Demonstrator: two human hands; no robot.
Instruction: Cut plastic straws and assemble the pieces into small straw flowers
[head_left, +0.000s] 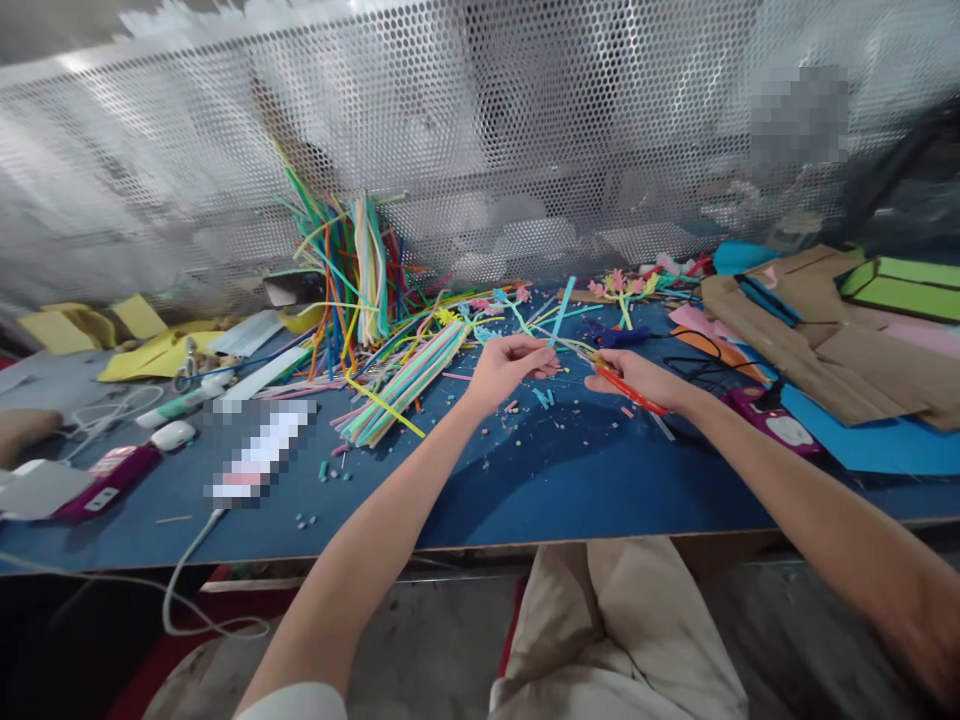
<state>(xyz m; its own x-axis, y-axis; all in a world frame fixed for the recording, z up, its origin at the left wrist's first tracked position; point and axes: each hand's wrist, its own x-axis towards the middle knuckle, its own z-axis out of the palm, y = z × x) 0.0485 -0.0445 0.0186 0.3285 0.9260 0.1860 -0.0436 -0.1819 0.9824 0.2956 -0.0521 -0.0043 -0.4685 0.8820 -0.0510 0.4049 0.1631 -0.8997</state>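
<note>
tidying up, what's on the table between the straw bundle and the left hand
Head view: between the straw bundle and the left hand, only blue table with small coloured scraps.

A thin light-blue straw (561,311) stands tilted above the blue bench (525,500), its lower end pinched in the fingers (541,358) of the left hand (504,368) and its upper end leaning up and to the right. It is straight and slim, its lower end covered by the hand. Just beside it, red-handled scissors (630,392) lie along the palm of the right hand (637,380), the red handle running down toward the wrist and the tip pointing left toward the straw. Whether the blades touch the straw cannot be told.
</note>
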